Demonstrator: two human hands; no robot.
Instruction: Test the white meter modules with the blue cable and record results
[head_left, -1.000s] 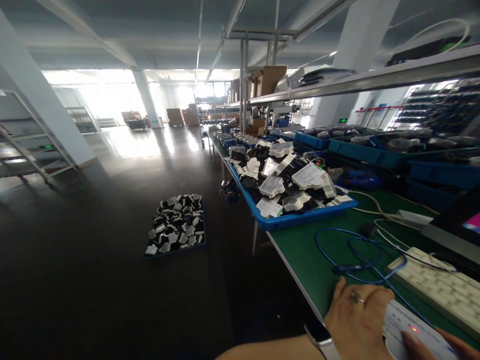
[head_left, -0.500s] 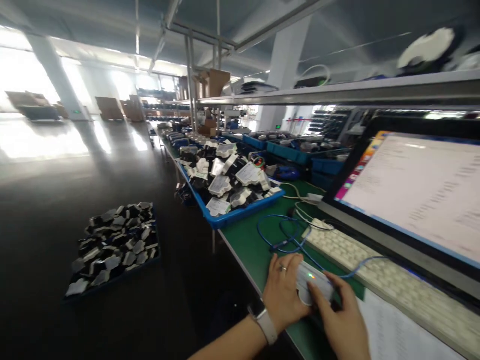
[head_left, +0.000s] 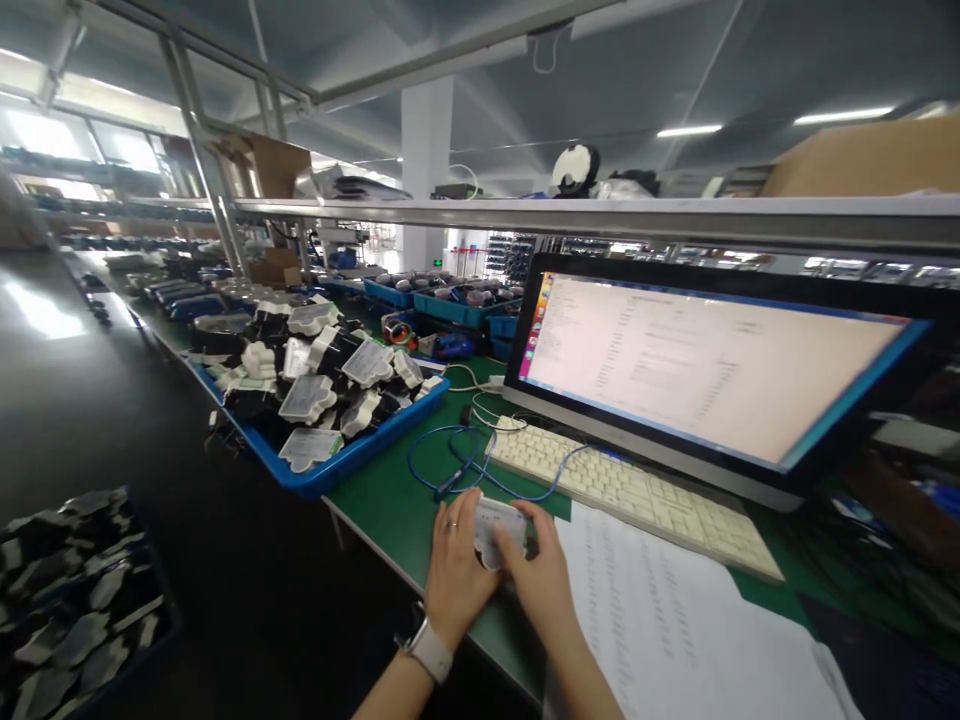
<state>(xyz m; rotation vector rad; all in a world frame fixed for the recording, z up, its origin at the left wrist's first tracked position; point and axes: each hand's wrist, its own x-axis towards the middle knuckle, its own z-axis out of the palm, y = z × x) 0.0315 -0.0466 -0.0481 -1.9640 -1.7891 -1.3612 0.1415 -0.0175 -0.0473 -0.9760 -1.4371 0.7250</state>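
Observation:
Between my two hands is a small white-and-grey device with a labelled face, held just over the front edge of the green tabletop. My left hand grips its left side; a ring and a pale-strapped watch are on that arm. On the other side my right hand clasps the device, thumb across its face. The device's lower part is hidden by my fingers. A blue cable lies looped just beyond it, close to a white keyboard.
A blue tray heaped with similar devices stands to the left on the bench. Another full crate is low at the left. A monitor rises behind the keyboard, printed sheets lie at the right, and a shelf runs overhead.
My view has swung to the right, bringing the whole monitor and more of the sheets into sight. Both hands keep hold of the device; the coloured glint on its face is gone.

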